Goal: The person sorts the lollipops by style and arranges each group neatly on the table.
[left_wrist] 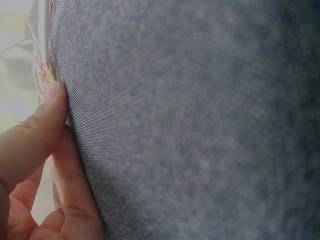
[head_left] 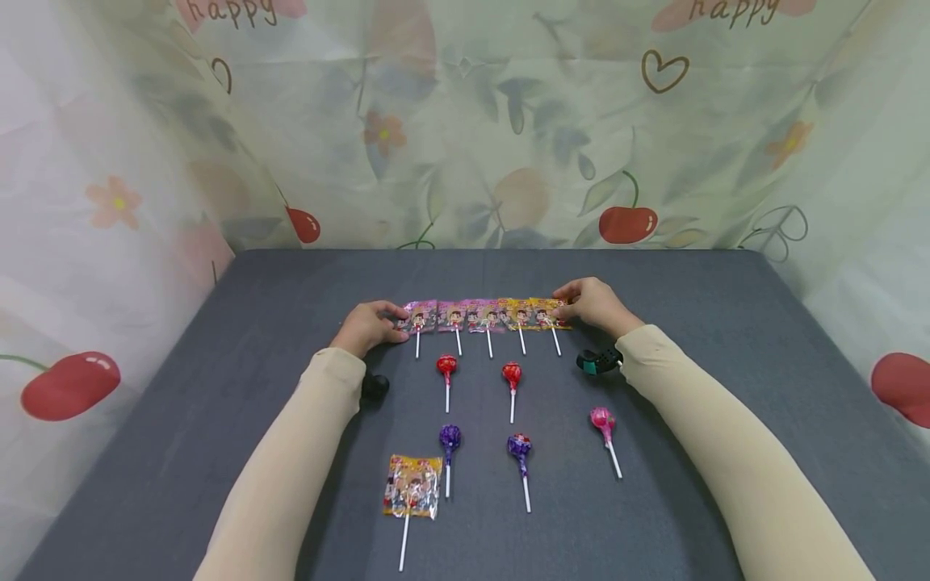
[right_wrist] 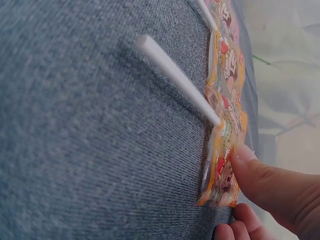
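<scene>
Left of centre, the left hand (head_left: 366, 327) pinches a pink-wrapped lollipop (head_left: 421, 315) in a narrow grip. Its row of five (head_left: 485, 313) crosses mid-frame to a yellow-wrapped lollipop (head_left: 543, 313), pinched by the right hand (head_left: 596, 307) right of centre.

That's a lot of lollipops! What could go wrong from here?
1. The left hand and right hand hold opposite ends of the row of flat packets, which lie tightly side by side, so pushing inward might make them buckle or overlap.
2. The round-headed pink lollipop lies on the right sleeve's side and could roll if brushed.
3. The lone yellow packet lies right beside a purple lollipop; grabbing one might nudge the other.
</scene>
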{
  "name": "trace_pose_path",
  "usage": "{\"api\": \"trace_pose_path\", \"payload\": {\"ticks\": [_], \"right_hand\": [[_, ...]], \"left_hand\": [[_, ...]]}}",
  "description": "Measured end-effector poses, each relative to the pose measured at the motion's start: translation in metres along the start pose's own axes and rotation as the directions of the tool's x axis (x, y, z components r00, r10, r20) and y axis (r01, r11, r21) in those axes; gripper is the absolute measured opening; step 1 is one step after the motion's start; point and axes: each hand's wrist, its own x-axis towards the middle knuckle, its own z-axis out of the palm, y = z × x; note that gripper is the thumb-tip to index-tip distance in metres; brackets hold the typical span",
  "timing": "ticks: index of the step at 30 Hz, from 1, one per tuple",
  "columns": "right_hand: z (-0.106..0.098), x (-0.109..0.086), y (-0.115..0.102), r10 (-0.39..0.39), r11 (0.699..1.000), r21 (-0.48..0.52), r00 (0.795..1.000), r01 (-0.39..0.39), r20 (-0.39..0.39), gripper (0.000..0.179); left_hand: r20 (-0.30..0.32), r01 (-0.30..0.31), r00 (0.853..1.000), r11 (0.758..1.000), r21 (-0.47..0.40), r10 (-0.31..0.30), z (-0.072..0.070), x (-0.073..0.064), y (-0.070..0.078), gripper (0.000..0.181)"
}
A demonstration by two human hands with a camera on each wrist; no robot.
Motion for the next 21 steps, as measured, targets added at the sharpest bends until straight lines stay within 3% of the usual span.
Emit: {"api": "trace_pose_path", "payload": {"ticks": [21], "right_hand": [[-0.0001, 0.0001, -0.0005, 0.003, 1.000, 0.011, 1.000, -0.003, 0.006, 0.040]], "left_hand": [[0.016, 0.001, 1.000, 1.000, -0.002, -0.001, -0.0008, -0.0008, 0.0005, 0.041]]}}
